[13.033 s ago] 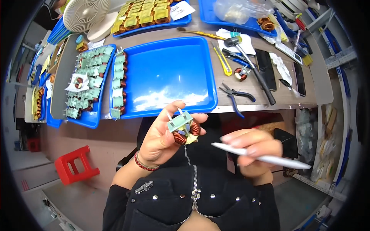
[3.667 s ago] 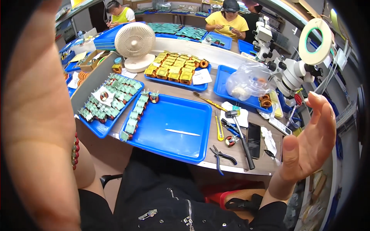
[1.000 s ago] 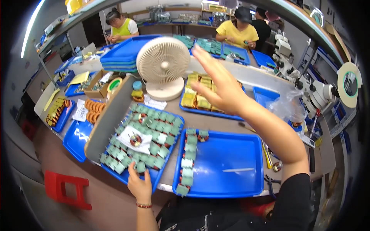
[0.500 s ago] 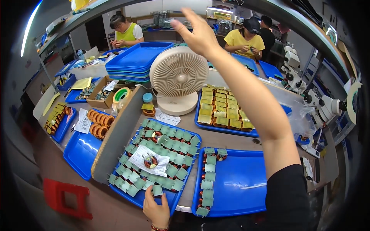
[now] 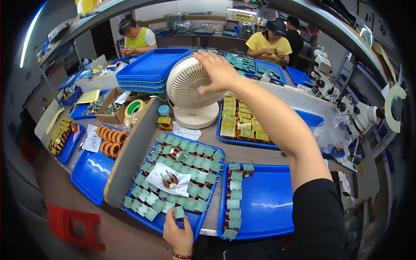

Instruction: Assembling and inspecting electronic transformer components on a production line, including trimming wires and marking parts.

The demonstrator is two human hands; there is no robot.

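Reaching forward, my right hand (image 5: 219, 73) grips the head of a cream desk fan (image 5: 190, 86), its fingers at the upper rim and its thumb across the grille. Near the front edge of the middle blue tray (image 5: 198, 225), my left hand (image 5: 178, 236) holds a toroidal coil with a green square board (image 5: 179, 212) between thumb and fingers. That tray is packed with similar coils, their green boards facing up. On top lies a paper sheet (image 5: 157, 175) bearing a single copper coil (image 5: 170, 180).
At right, a blue tray (image 5: 260, 203) has coils along its left side and a white stick. Yellow-topped coils (image 5: 242, 123) fill another tray behind. A wooden divider (image 5: 130, 151) stands left; stacked blue trays (image 5: 147, 65) sit beside the fan. Microscopes (image 5: 357, 115) stand right. People work beyond.
My right hand has come down from above the fan onto its head. The fan head has turned slightly left. My left hand stays at the same coil, and the view has shifted a little.
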